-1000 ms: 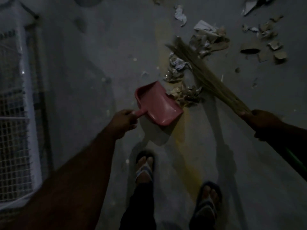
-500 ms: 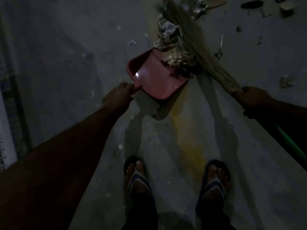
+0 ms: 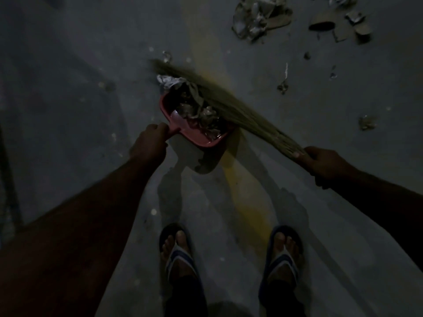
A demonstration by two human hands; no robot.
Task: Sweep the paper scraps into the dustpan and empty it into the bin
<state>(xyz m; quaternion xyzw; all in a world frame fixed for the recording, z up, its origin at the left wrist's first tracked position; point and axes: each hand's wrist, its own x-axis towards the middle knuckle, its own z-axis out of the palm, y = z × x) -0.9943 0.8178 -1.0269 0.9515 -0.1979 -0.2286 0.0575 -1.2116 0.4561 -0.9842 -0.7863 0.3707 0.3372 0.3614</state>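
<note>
A pink dustpan [image 3: 201, 139] sits tilted on the dim concrete floor, with crumpled paper scraps [image 3: 194, 106] piled inside it. My left hand [image 3: 150, 143] grips its short handle. My right hand [image 3: 325, 164] is shut on the bound end of a straw broom [image 3: 229, 99], whose bristles lie across the far edge of the dustpan and over the scraps. A larger heap of scraps [image 3: 256, 19] lies at the top, beyond the broom. No bin is in view.
Cardboard pieces [image 3: 338, 26] and small loose bits [image 3: 283, 85] are scattered at the upper right. My two feet in sandals [image 3: 178, 252] stand below the dustpan. A yellowish stain [image 3: 240, 184] runs down the floor.
The broom has swept toward me and leftward, pushing the scraps from the dustpan's lip into the pan. The camera view has tilted, so the pan now sits lower in the frame.
</note>
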